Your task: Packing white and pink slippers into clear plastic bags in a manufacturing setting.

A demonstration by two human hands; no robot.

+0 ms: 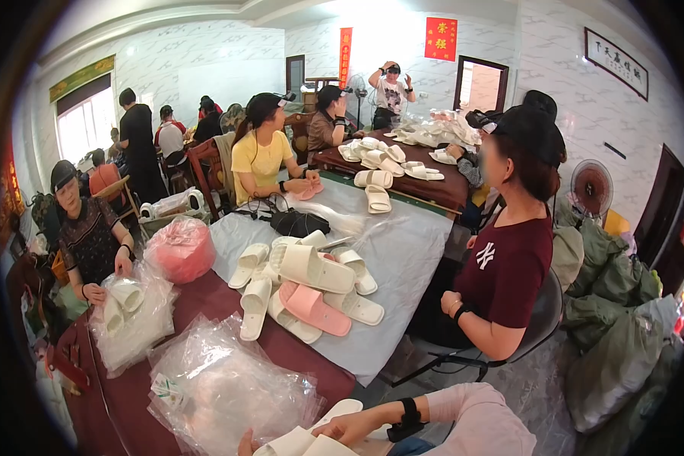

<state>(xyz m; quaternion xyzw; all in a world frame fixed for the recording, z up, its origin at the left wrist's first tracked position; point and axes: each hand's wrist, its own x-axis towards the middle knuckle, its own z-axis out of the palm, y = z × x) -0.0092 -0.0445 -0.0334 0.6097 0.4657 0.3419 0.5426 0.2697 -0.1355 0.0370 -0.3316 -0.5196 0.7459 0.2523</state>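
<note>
At the lower edge my right hand (346, 429), below a pink sleeve and a black wristband, curls closed over a white slipper (333, 447). Only a little of my left hand (246, 442) shows, its fingers against the side of another white slipper (290, 442); the rest is cut off. A third white slipper (340, 411) lies just beyond my right hand. In front of my hands spreads a heap of clear plastic bags (224, 384). Past it is a pile of white slippers (311, 267) with one pink slipper (316, 308) on it.
A bagged pink bundle (181, 249) stands at the table's left side. On the left a person (91, 228) handles bagged white slippers (121, 308); a person in yellow (262, 167) holds something pink. Another person (501, 251) sits at right, near full sacks (615, 357).
</note>
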